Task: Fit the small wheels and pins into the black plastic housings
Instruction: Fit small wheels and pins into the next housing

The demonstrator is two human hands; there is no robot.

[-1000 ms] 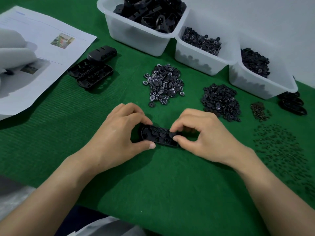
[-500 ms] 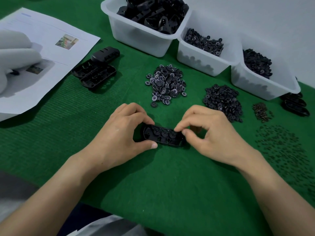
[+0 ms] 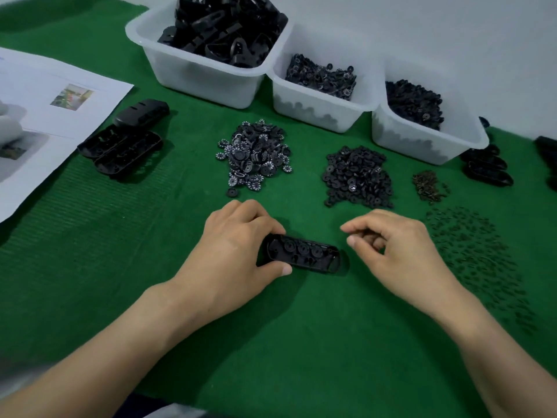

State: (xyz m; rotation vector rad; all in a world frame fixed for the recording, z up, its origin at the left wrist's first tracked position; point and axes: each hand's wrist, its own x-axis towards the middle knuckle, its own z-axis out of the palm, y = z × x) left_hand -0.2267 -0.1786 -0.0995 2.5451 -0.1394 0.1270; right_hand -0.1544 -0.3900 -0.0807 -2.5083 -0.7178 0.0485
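A black plastic housing (image 3: 304,254) lies open side up on the green mat, with three small wheels seated in a row inside it. My left hand (image 3: 232,251) grips its left end between thumb and fingers. My right hand (image 3: 398,251) hovers just right of the housing, not touching it, its fingers loosely curled with nothing visible between them. Behind the hands lie a pile of white-marked wheels (image 3: 256,155), a pile of plain black wheels (image 3: 358,176), a small heap of brownish parts (image 3: 429,187) and a spread of tiny dark pins (image 3: 476,254).
Three white bins stand at the back: housings (image 3: 208,76), marked wheels (image 3: 313,107), black wheels (image 3: 422,140). Loose housings (image 3: 123,149) lie at the left beside a printed sheet (image 3: 45,95). More housings (image 3: 488,167) sit at the far right.
My right hand has let go of the housing's right end and drawn back to the right. My left hand keeps its hold. The view has shifted slightly.
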